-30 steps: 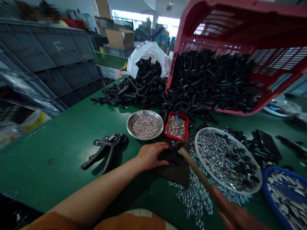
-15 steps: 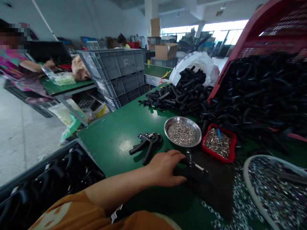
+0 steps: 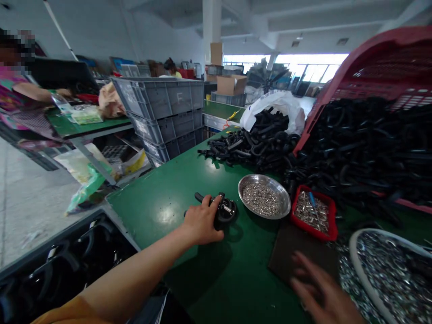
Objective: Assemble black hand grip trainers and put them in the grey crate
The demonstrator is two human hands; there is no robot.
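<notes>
The left hand (image 3: 201, 221) closes over the black plastic hand-grip assembly (image 3: 221, 211) on the green worktable (image 3: 162, 198) beside the round steel dish of small metal parts (image 3: 264, 196), apparently mid pick-up, while the blurred right hand (image 3: 320, 292) hovers spread and empty over the dark mat (image 3: 297, 252).

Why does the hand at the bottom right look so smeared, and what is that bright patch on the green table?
In the head view, the right hand is streaked by motion blur, while the left hand on the black hand tool looks sharper. The pale patch on the green table is glare from overhead light. The far windows are blown out white, and the wide lens bends the edges.
</notes>
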